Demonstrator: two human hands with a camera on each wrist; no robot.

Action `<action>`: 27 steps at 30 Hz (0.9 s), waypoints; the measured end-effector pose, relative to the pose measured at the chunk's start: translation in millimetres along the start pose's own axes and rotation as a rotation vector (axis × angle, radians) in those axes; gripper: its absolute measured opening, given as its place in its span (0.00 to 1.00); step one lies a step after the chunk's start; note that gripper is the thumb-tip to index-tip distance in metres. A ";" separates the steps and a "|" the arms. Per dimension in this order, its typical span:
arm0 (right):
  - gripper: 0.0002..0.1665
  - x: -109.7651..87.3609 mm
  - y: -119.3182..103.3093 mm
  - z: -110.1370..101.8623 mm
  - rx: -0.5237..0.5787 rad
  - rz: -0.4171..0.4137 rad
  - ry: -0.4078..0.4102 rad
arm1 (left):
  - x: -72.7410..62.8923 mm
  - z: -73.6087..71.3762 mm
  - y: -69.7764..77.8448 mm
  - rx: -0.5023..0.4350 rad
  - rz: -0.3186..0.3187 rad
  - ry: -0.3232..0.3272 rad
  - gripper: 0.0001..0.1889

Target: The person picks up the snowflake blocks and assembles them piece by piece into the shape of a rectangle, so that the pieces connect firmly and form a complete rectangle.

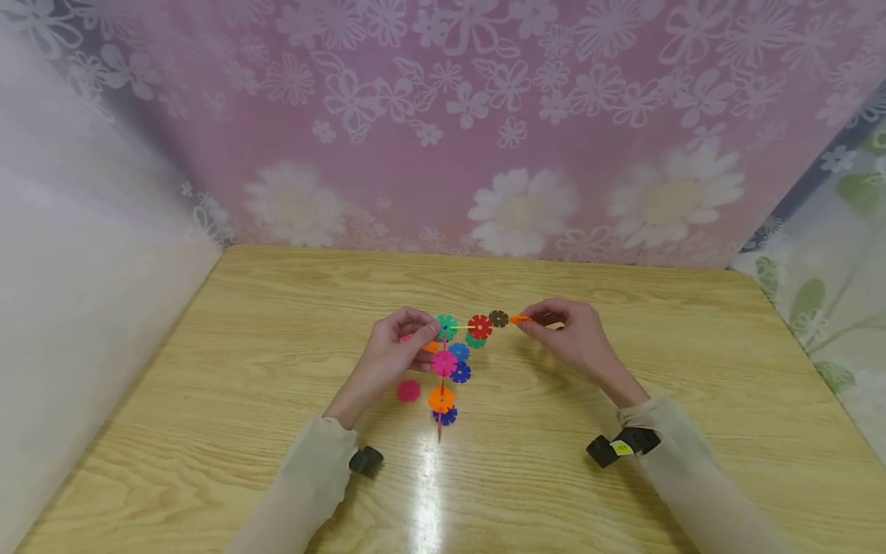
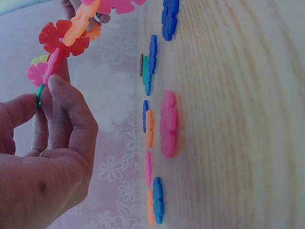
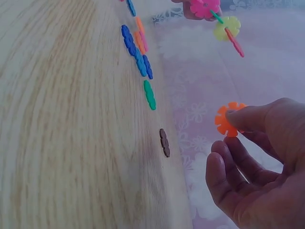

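Note:
My left hand [image 1: 394, 346] pinches a green notched plastic disc [image 2: 40, 95] between thumb and fingers. That disc belongs to a joined chain of snowflake discs, including a red disc [image 1: 480, 327], a magenta disc [image 1: 444, 362] and an orange disc [image 1: 441, 398]. The chain is held above the table, one part pointing right and one toward the near side. Off to the right, my right hand [image 1: 574, 338] pinches a single orange snowflake disc [image 3: 229, 119], apart from the chain. Its lower fingers are loosely bent.
Loose discs lie flat on the wooden table [image 1: 208, 431]: a brown one [image 1: 498, 318], a pink one [image 1: 408, 391], a green one [image 3: 149, 95] and several blue and orange ones. A pink floral curtain [image 1: 429, 154] hangs behind the table, with a pale surface at the left.

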State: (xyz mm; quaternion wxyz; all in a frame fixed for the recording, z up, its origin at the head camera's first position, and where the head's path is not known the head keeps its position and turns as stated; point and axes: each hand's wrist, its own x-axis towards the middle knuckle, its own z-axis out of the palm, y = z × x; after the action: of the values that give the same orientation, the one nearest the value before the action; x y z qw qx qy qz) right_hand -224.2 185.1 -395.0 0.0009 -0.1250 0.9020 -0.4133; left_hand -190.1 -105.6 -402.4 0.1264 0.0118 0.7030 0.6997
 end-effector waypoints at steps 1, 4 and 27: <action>0.11 -1.1 -0.8 -0.1 0.000 -0.001 0.001 | 0.1 0.1 -0.2 0.002 -0.001 0.001 0.12; 0.11 -3.3 -3.3 0.4 -0.001 0.006 0.000 | 0.4 0.0 -0.8 0.009 -0.004 0.006 0.12; 0.08 -12.6 -21.4 9.0 0.085 -0.115 0.009 | -1.4 2.2 3.9 -0.003 0.012 0.001 0.14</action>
State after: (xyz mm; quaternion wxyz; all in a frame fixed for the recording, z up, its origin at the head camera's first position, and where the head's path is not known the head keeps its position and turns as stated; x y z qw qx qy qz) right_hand -206.3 167.9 -386.2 -0.0217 -0.1747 0.8750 -0.4511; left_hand -189.0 -103.7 -398.3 0.1219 0.0156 0.7021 0.7014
